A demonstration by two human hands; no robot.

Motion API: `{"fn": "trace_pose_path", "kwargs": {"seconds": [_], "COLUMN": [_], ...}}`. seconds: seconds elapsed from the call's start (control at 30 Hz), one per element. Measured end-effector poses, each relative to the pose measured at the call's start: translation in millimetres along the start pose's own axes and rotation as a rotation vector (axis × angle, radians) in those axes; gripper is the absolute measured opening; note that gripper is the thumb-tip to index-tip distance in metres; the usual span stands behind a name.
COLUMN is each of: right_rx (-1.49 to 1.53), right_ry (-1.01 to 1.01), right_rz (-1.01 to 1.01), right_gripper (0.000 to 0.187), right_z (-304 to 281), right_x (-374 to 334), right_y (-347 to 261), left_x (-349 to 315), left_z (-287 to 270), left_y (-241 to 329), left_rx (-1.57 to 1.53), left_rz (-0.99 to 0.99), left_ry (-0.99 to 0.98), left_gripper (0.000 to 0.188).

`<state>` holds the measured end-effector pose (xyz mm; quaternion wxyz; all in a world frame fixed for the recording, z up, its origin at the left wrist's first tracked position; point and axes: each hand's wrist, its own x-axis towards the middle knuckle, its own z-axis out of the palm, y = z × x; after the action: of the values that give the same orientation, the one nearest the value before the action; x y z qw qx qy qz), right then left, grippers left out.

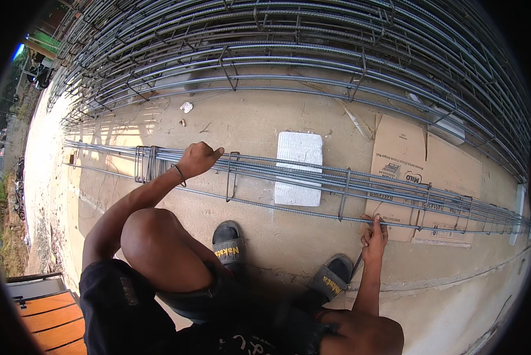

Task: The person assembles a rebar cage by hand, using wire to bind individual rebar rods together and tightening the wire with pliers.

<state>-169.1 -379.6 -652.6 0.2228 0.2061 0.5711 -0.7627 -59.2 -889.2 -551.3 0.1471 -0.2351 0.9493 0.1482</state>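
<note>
A long cage of ribbed steel reinforcing bars (301, 168) runs across in front of me, with square stirrups (344, 194) around it at intervals. My left hand (199, 160) is closed over the upper bars, its thumb pointing right. Just left of it, several stirrups (146, 164) stand bunched together. At the near lower bar, my right hand (374, 236) has its fingertips up against the steel beside a stirrup. Its other fingers are curled, and a thin dark rod (357, 264) sticks out below them; its far end is hard to make out.
Stacked rebar cages (265, 41) fill the far side. A white foam block (299, 142) and flattened cardboard (404, 142) lie under the cage on the concrete floor (247, 118). My sandalled feet (228, 239) are close to its near side. An orange slatted wooden piece (52, 313) stands at lower left.
</note>
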Motion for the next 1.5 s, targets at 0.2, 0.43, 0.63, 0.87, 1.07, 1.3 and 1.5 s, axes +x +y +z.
{"fn": "trace_pose_path", "kwargs": {"seconds": [0.2, 0.43, 0.63, 0.87, 1.07, 1.3, 1.5], "right_rx": [-0.054, -0.017, 0.004, -0.066, -0.087, -0.226, -0.745], "right_ry": [0.038, 0.032, 0.044, 0.071, 0.055, 0.162, 0.291], "right_rz": [0.06, 0.02, 0.009, 0.059, 0.07, 0.148, -0.046], "right_gripper": [0.033, 0.027, 0.02, 0.018, 0.023, 0.046, 0.044], "right_z": [-2.1, -2.7, 15.3, 34.2, 19.0, 36.0, 106.1], "right_x": [-0.6, 2.5, 4.5, 33.8, 38.5, 7.5, -73.1], "right_y": [-12.2, -35.3, -49.8, -71.0, -39.1, -43.9, -57.8], "left_x": [-44.7, -26.4, -6.4, 28.0, 8.2, 1.8, 11.8], "left_z": [103.1, 56.9, 43.5, 46.7, 102.3, 102.5, 84.6], "left_y": [16.1, 43.1, 50.3, 51.0, 38.6, 31.5, 2.6], "left_rx": [-1.327, -1.257, -1.216, -1.246, -1.338, -0.896, -1.889], "left_rz": [-0.374, -0.303, -0.301, -0.326, -0.163, -0.214, -0.695], "left_ry": [0.195, 0.292, 0.316, 0.361, 0.524, 0.534, 0.278], "left_gripper": [0.028, 0.026, 0.025, 0.026, 0.021, 0.028, 0.038]}}
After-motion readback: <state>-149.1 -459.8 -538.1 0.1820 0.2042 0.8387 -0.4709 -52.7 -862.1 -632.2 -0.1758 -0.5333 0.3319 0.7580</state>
